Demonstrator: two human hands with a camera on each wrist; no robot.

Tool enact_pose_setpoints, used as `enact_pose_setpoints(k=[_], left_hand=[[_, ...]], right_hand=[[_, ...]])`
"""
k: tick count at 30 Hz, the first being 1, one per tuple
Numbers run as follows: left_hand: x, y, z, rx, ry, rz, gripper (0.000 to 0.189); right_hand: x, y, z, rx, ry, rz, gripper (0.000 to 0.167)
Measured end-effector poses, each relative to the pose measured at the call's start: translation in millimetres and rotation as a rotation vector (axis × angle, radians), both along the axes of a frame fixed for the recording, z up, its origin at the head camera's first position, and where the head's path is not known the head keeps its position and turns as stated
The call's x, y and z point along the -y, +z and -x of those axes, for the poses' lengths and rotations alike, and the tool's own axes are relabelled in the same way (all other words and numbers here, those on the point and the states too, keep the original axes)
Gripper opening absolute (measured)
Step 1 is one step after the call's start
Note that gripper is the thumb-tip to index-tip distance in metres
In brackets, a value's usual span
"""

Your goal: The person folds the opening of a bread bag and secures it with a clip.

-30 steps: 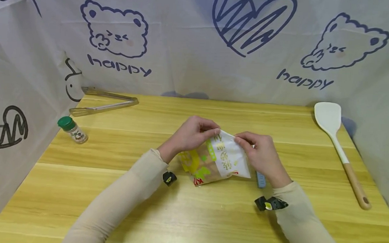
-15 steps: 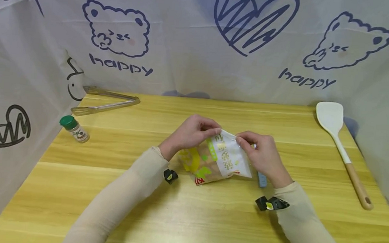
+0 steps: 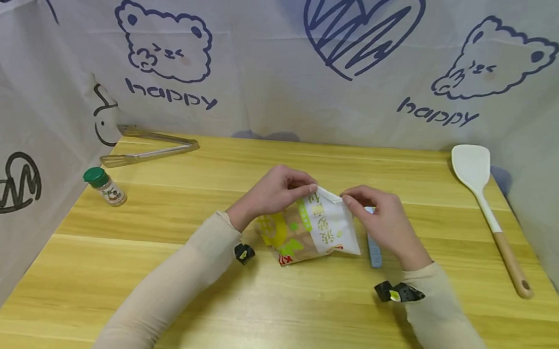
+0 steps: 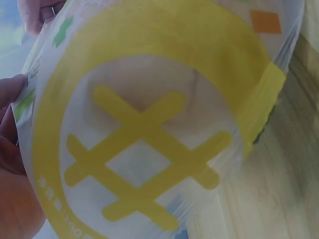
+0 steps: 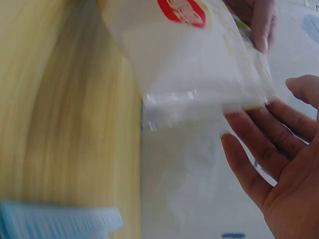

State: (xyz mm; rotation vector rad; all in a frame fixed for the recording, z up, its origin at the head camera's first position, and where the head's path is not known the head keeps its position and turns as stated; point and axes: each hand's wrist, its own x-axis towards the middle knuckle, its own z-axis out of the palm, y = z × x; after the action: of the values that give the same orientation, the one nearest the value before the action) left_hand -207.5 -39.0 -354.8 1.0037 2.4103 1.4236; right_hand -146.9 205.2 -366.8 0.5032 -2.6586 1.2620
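Observation:
A plastic food bag (image 3: 324,230), printed white, brown, yellow and green, stands tilted at the middle of the table. My left hand (image 3: 278,193) pinches its upper edge between thumb and fingers. At the bag's upper right corner is my right hand (image 3: 384,218). In the right wrist view, the fingers (image 5: 264,142) of that hand reach behind the bag's edge and seem to touch it, while the thumb stands apart. The left wrist view is mostly filled by the bag's yellow-patterned side (image 4: 139,119). Beside the bag lies a light-blue ridged strip (image 3: 374,249), partly hidden by my right hand.
On the wooden table (image 3: 271,313), metal tongs (image 3: 156,145) lie at the back left near a green-capped shaker jar (image 3: 106,186). A white spatula (image 3: 493,219) with a wooden handle lies along the right side. White cloth walls (image 3: 267,61) enclose the back and sides.
My right hand has shifted slightly right, and its thumb has come away from the bag. More of the blue strip shows. The left hand keeps its pinch on the edge.

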Motion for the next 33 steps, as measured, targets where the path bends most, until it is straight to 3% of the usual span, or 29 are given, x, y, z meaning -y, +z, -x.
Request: enact_pose_setpoints(k=[4, 15, 19, 26, 33], left_hand=[[0.8, 0.0, -0.3, -0.018, 0.008, 0.009, 0.019], [-1.2, -0.2, -0.7, -0.028, 0.008, 0.019, 0.019], [-1.5, 0.1, -0.7, -0.030, 0.011, 0.025, 0.019], [-1.9, 0.9, -0.6, -0.025, 0.014, 0.042, 0.019], [-2.1, 0.2, -0.3, -0.016, 0.012, 0.043, 0.019]], right_hand=[[-15.2, 2.3, -1.0, 0.013, -0.068, -0.041, 0.027], [-60.1, -9.3, -6.7, 0.252, -0.192, -0.313, 0.044], [-63.7, -16.5, -7.3, 0.332, -0.190, -0.384, 0.047], [-65.2, -30.7, -4.2, 0.383, -0.139, -0.489, 0.053], [-63.6, -38.5, 1.2, 0.393, -0.145, -0.509, 0.035]])
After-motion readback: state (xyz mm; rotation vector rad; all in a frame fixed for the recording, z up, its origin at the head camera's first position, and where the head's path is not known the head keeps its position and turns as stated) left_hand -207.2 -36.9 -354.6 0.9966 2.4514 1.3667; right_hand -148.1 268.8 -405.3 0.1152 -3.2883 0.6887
